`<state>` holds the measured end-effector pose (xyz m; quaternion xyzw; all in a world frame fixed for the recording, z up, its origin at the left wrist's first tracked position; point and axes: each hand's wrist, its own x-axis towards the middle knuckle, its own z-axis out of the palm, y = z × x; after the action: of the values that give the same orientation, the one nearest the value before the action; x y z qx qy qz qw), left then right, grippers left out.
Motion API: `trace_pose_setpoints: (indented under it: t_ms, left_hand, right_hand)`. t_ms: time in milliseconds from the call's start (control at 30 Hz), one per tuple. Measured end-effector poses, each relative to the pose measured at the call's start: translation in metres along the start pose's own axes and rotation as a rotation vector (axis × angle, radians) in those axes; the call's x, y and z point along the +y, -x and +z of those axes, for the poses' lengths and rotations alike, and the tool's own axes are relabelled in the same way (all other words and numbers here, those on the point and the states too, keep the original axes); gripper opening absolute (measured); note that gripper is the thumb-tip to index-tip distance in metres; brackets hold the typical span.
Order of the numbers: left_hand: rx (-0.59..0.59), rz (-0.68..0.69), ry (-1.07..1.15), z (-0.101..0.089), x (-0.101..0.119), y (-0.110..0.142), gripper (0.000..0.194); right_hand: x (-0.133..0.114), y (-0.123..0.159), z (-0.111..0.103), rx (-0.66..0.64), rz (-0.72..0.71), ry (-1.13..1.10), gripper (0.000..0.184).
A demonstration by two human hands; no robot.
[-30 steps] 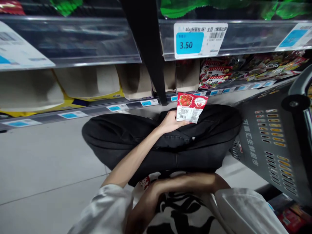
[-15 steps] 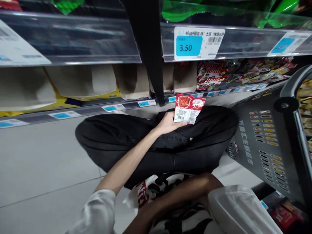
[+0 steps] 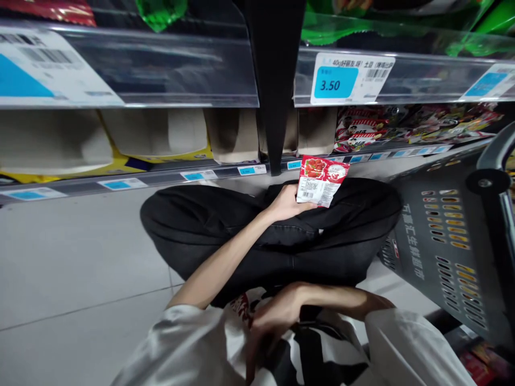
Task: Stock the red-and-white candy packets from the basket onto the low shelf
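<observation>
My left hand (image 3: 287,203) is closed on the left edge of a small red and white snack packet (image 3: 322,181), holding it above my crossed legs in black trousers (image 3: 257,246). The packet's printed side, with a food picture and a barcode, faces up. Close against my black-and-white patterned shirt (image 3: 309,348) is my right hand (image 3: 277,313), bent back towards my body. Its fingers are dark and blurred, so whether they grip anything does not show.
Ahead runs a store shelf with price labels (image 3: 352,79) and a black upright (image 3: 277,80). Open cartons (image 3: 235,136) and red snack bags (image 3: 360,131) fill its lowest level. A grey shopping basket (image 3: 426,230) stands on the right, over pale floor tiles (image 3: 80,257).
My right hand has drawn up from the bottom edge to my chest. The view has shifted slightly, so shelf and legs sit further right. My left hand still holds the packet.
</observation>
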<state>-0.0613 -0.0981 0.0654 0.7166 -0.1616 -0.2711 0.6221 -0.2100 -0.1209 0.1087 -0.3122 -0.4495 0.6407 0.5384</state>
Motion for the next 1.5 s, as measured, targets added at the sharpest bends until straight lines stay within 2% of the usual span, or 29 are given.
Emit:
trace_pose_setpoints:
  t_ms: [33,67,133,233,300,367,400,433,467,533,600,733,833,900,1000,1067,1100,1200,1267,1367,1500]
  left_hand:
    - [0.0,0.001,-0.004,0.0,-0.001,0.0,0.044]
    - [0.0,0.002,-0.007,0.0,-0.001,0.0,0.044]
    - [0.0,0.006,0.003,0.0,-0.002,-0.001,0.045]
    - [-0.024,0.012,0.072,0.001,-0.003,-0.001,0.048]
    - [-0.039,0.019,0.125,0.001,-0.003,0.0,0.05]
    - [-0.035,0.015,0.167,0.0,-0.003,0.001,0.051]
    - [-0.028,0.009,0.192,0.0,-0.002,0.001,0.051]
    - [-0.023,0.001,0.222,-0.001,-0.002,0.001,0.051]
    - [-0.016,-0.005,0.257,-0.001,-0.001,0.001,0.051]
    - [-0.006,-0.016,0.322,-0.001,-0.001,0.001,0.05]
    - [0.003,-0.035,0.363,-0.001,0.0,0.001,0.05]
    - [0.01,-0.074,0.369,0.001,-0.001,-0.001,0.055]
    - [0.024,-0.076,0.319,0.004,-0.003,-0.003,0.058]
    - [0.067,-0.022,0.298,0.006,-0.005,-0.005,0.065]
    - [0.155,0.142,0.251,0.009,-0.008,-0.008,0.093]
    - [0.219,0.259,0.103,0.009,-0.011,-0.008,0.108]
    - [0.25,0.317,-0.009,0.01,-0.013,-0.007,0.109]
    - [0.296,0.472,-0.34,0.011,-0.023,-0.004,0.088]
    - [0.313,0.525,-0.464,0.011,-0.029,-0.001,0.07]
    - [0.371,0.545,-0.521,0.011,-0.033,0.001,0.056]
    - [0.434,0.561,-0.461,0.008,-0.024,0.001,0.042]
  right_hand:
    - [-0.011,0.019,-0.001,-0.141,-0.043,-0.003,0.022]
    - [-0.024,0.041,-0.001,-0.059,-0.079,0.032,0.015]
    - [-0.057,0.092,0.0,0.226,-0.141,0.136,0.019]
    - [-0.106,0.162,-0.003,0.764,-0.236,0.334,0.012]
    - [-0.128,0.193,-0.016,1.171,-0.454,0.467,0.017]
    - [-0.135,0.213,-0.038,1.616,-0.601,0.555,0.034]
    - [-0.134,0.219,-0.051,1.794,-0.585,0.59,0.041]
    - [-0.129,0.224,-0.064,1.904,-0.552,0.621,0.044]
    - [-0.122,0.227,-0.076,1.957,-0.508,0.643,0.043]
    - [-0.104,0.229,-0.093,1.958,-0.452,0.619,0.036]
    - [-0.088,0.225,-0.1,1.901,-0.389,0.545,0.033]
    - [-0.075,0.208,-0.095,1.835,-0.242,0.48,0.035]
    - [-0.074,0.201,-0.094,1.851,-0.202,0.434,0.033]
    - [-0.073,0.202,-0.097,1.906,-0.236,0.395,0.029]
    - [-0.069,0.207,-0.101,1.99,-0.338,0.316,0.024]
    - [-0.067,0.21,-0.103,2.018,-0.39,0.262,0.021]
    - [-0.067,0.211,-0.103,2.026,-0.415,0.237,0.021]
    - [-0.07,0.21,-0.103,2.013,-0.502,0.126,0.023]
    - [-0.073,0.209,-0.102,1.971,-0.527,-0.002,0.027]
    - [-0.076,0.208,-0.099,1.904,-0.521,-0.161,0.032]
    - [-0.079,0.211,-0.095,1.786,-0.558,-0.174,0.03]
